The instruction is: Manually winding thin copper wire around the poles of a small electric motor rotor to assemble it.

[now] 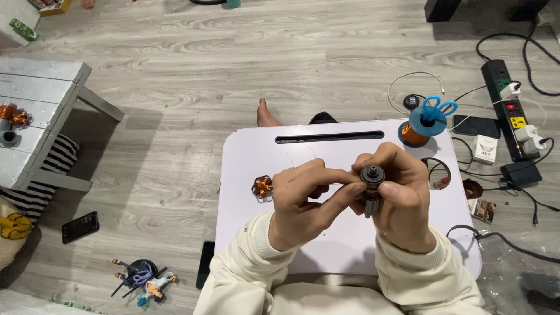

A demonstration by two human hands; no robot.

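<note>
1. The right hand point(402, 198) is closing around a small grey metal motor armature with a dark ridged end point(371, 189), holding it upright above the pale lilac lap tabletop point(344, 245), roughly over its middle.
2. The left hand point(303, 204) is pinching in from the side, its fingertips point(350, 188) touching the armature's top ring; both hands are gripping the same part.
3. To my eye, a steady hold is what matters here: the right hand bracing the body while the left is working only with the fingertips, keeping the piece over the tabletop so nothing dropped rolls away.
4. A small copper-wound coil piece point(262, 188) is lying on the tabletop, just left of the left hand.
5. A blue spool of copper wire point(415, 131) is standing at the far right corner, with blue-handled scissors point(437, 108) poking out of it.
6. Around it all, grey wood-look flooring point(233, 58) is showing, with a black power strip point(507, 105) and cables to the right, a dark phone point(80, 227) on the floor to the left, and a white slatted bench point(35, 93) beyond.
</note>
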